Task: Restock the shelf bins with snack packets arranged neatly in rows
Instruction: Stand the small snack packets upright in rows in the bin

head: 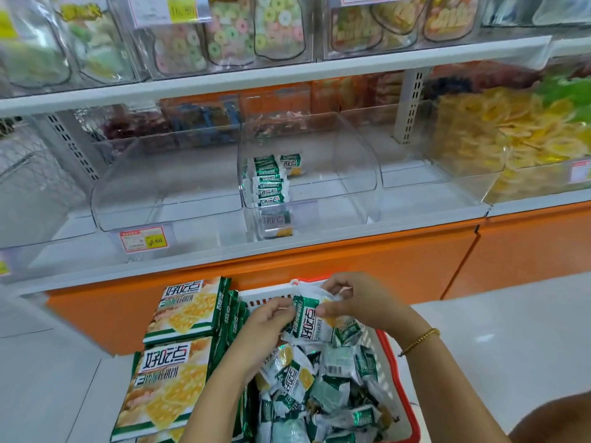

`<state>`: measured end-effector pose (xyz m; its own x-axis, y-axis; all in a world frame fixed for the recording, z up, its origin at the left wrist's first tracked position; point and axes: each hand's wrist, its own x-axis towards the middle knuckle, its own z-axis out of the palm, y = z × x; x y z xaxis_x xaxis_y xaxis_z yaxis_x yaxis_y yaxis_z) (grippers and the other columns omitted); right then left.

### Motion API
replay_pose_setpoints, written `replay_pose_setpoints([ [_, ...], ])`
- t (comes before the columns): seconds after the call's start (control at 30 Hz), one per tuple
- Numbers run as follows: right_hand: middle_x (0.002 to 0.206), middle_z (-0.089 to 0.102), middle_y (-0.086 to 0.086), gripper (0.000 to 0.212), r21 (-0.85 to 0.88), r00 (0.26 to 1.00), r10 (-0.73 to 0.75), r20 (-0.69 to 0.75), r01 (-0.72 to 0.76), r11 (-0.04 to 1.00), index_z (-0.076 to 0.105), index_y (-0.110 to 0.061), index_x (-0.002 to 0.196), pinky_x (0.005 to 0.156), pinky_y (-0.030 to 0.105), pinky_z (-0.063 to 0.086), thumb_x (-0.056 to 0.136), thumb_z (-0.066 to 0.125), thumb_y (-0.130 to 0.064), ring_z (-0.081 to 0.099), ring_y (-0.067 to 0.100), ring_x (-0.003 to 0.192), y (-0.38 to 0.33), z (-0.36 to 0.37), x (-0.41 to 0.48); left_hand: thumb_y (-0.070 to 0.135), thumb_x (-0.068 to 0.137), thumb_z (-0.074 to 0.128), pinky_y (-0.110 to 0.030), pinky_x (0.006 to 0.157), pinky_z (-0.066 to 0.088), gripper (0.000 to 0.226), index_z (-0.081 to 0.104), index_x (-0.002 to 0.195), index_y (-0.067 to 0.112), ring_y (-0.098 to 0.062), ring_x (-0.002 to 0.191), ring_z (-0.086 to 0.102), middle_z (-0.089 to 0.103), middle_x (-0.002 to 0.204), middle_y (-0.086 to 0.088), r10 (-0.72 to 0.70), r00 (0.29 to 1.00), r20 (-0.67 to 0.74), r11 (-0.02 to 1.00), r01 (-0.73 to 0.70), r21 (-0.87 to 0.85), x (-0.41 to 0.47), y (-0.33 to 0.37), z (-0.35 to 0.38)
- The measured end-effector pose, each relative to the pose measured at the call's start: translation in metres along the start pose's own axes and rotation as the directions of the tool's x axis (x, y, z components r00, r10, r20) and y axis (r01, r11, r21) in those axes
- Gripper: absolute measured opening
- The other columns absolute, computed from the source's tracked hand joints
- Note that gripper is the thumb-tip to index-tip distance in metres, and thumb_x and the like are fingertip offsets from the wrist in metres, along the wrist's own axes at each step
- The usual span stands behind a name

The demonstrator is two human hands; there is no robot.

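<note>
Shop shelf point(351, 235) in front, middle bin point(351, 161) has one row point(270, 183) started at its left, and my left hand point(271, 318) and right hand point(355, 302) both grip one snack packet point(311, 321) over the basket point(394, 356), long axis pointing at that bin ahead.

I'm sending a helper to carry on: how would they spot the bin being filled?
Find the lower white shelf above the orange base. Along it, take the middle clear bin, straight above the red basket. It alone holds a short row of green-and-white packets.
</note>
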<state>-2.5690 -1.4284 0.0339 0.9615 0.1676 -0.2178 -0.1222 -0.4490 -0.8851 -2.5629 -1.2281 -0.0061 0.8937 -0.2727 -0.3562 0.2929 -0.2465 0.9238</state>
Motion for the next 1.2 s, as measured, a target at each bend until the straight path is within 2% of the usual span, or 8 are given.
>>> replay_pose_setpoints([
  [0.07, 0.075, 0.071, -0.004, 0.024, 0.045, 0.997, -0.065, -0.047, 0.067, 0.997, 0.068, -0.022, 0.084, 0.049, 0.016, 0.044, 0.068, 0.084, -0.027, 0.062, 0.007, 0.06, -0.018, -0.008, 0.003, 0.049, 0.084, 0.058, -0.031, 0.087, 0.05, 0.034, 0.064, 0.108, 0.024, -0.013, 0.099, 0.065, 0.071, 0.103, 0.004, 0.056, 0.998, -0.023, 0.995, -0.058, -0.076, -0.003, 0.024, 0.001],
  [0.23, 0.078, 0.064, -0.006, 0.027, -0.079, 0.959, -0.257, -0.123, 0.248, 0.965, 0.067, -0.02, 0.084, 0.054, 0.015, 0.039, 0.067, 0.085, -0.029, 0.051, 0.002, 0.059, -0.081, -0.04, 0.032, 0.058, 0.043, 0.072, -0.007, 0.058, 0.045, 0.058, 0.056, 0.093, 0.034, 0.013, 0.073, 0.061, 0.064, 0.091, 0.017, 0.267, 0.945, -0.19, 0.964, -0.263, 0.049, 0.006, 0.101, -0.017],
  [0.4, 0.087, 0.066, -0.001, 0.026, -0.262, 0.926, -0.378, -0.019, 0.36, 0.895, 0.066, -0.021, 0.086, 0.062, 0.017, 0.046, 0.069, 0.084, -0.023, 0.054, 0.002, 0.065, -0.134, -0.095, 0.074, 0.033, 0.058, 0.084, 0.0, 0.051, 0.041, 0.04, 0.055, 0.085, 0.039, 0.022, 0.069, 0.057, 0.062, 0.07, 0.039, 0.461, 0.878, -0.132, 0.86, -0.405, 0.309, 0.037, 0.175, -0.036],
  [0.6, 0.071, 0.065, -0.006, 0.015, -0.483, 0.917, -0.353, -0.187, 0.227, 0.846, 0.069, -0.015, 0.083, 0.055, 0.007, 0.042, 0.076, 0.079, -0.024, 0.056, 0.003, 0.06, -0.123, -0.154, 0.139, 0.035, 0.069, 0.08, -0.012, 0.061, 0.047, 0.037, 0.057, 0.097, 0.029, 0.0, 0.073, 0.061, 0.066, 0.088, 0.013, 0.533, 0.844, -0.065, 0.674, -0.377, 0.636, 0.142, 0.226, -0.029],
  [0.83, 0.103, 0.063, 0.017, 0.014, -0.811, 0.865, -0.389, -0.318, -0.036, 0.584, 0.061, -0.004, 0.099, 0.069, 0.03, 0.039, 0.089, 0.051, -0.006, 0.06, 0.032, 0.096, -0.094, -0.137, 0.211, 0.027, 0.073, 0.079, -0.026, 0.079, 0.043, 0.058, 0.052, 0.121, 0.011, -0.022, 0.102, 0.055, 0.059, 0.119, -0.008, 0.463, 0.873, 0.155, 0.314, -0.325, 0.892, 0.27, 0.239, -0.024],
  [0.97, 0.112, 0.062, 0.015, 0.021, -0.837, 0.962, -0.174, -0.212, -0.087, 0.541, 0.059, -0.004, 0.109, 0.072, 0.031, 0.042, 0.09, 0.052, -0.005, 0.06, 0.031, 0.103, -0.074, -0.131, 0.229, 0.025, 0.076, 0.076, -0.031, 0.081, 0.047, 0.058, 0.052, 0.127, 0.011, -0.023, 0.099, 0.055, 0.056, 0.121, -0.008, 0.255, 0.948, 0.19, 0.151, -0.234, 0.96, 0.303, 0.232, -0.034],
  [1.07, 0.114, 0.062, 0.013, 0.025, -0.887, 0.998, 0.058, 0.002, -0.024, 0.461, 0.06, -0.003, 0.112, 0.071, 0.029, 0.041, 0.091, 0.058, -0.016, 0.059, 0.027, 0.104, -0.06, -0.124, 0.235, 0.026, 0.082, 0.071, -0.027, 0.061, 0.045, 0.052, 0.052, 0.127, 0.007, -0.016, 0.074, 0.052, 0.048, 0.115, -0.009, 0.218, 0.963, 0.159, 0.109, -0.186, 0.977, 0.314, 0.231, -0.042],
  [1.2, 0.111, 0.062, 0.009, 0.032, -0.917, 0.978, 0.183, 0.101, 0.02, 0.399, 0.06, -0.005, 0.113, 0.073, 0.031, 0.042, 0.092, 0.058, -0.028, 0.056, 0.024, 0.094, -0.058, -0.122, 0.241, 0.027, 0.083, 0.071, -0.031, 0.084, 0.046, 0.056, 0.049, 0.133, 0.011, -0.025, 0.107, 0.053, 0.05, 0.13, -0.009, 0.306, 0.944, 0.121, 0.096, -0.157, 0.983, 0.32, 0.234, -0.04],
])
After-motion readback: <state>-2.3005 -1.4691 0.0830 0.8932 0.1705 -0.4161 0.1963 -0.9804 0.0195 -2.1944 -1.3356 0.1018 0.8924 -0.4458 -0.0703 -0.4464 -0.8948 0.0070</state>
